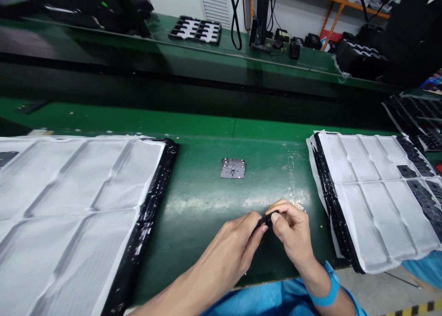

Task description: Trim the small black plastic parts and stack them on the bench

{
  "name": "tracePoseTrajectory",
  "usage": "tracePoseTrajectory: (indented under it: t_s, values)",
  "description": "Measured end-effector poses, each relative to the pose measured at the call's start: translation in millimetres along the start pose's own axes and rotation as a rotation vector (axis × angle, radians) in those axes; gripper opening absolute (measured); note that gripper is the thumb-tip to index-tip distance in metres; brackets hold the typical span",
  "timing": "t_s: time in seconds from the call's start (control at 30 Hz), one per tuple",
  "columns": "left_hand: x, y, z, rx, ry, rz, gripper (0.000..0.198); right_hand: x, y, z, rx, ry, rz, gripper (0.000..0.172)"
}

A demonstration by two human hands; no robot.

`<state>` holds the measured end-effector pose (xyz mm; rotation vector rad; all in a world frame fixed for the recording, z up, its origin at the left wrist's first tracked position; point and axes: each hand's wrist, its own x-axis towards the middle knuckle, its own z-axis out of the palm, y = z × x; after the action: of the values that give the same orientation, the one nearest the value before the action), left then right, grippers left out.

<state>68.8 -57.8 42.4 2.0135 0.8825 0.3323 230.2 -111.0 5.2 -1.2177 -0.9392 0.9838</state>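
Observation:
Between both hands is a small flat black plastic part (267, 219), held edge-on above the green table near its front edge. My left hand (238, 238) pinches its left end between thumb and fingers. At the other end, my right hand (292, 226) grips it with the thumb on the near side; a blue band circles that wrist. Fingers cover much of the part, so its exact kind cannot be made out. Farther back on the table lies a flat grey-black square plastic piece (233, 168) with small bright spots, touched by neither hand.
A stack of black trays under white sheeting (86, 173) stands at left. Another sheeted tray stack (371, 196) at right carries several black parts (423, 201). Beyond a dark channel, a back ledge holds a black-and-white tray (195, 31) and a dark post (261, 17).

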Motion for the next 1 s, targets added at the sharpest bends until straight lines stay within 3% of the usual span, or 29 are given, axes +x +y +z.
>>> tracePoseTrajectory:
  t_s: [0.6,0.8,1.0]
  values:
    - [10.6,-0.2,-2.6,-0.026,-0.07,-0.012,0.026,-7.1,-2.0,-14.2,-0.011,-0.073,0.081,0.013]
    - [15.6,0.5,6.3,0.025,-0.04,0.038,0.025,-4.5,-0.8,-16.2,-0.063,0.015,0.075,0.024]
    - [19.5,4.9,8.6,0.036,-0.065,0.028,0.024,-5.8,3.8,-22.3,-0.069,0.014,0.055,0.021]
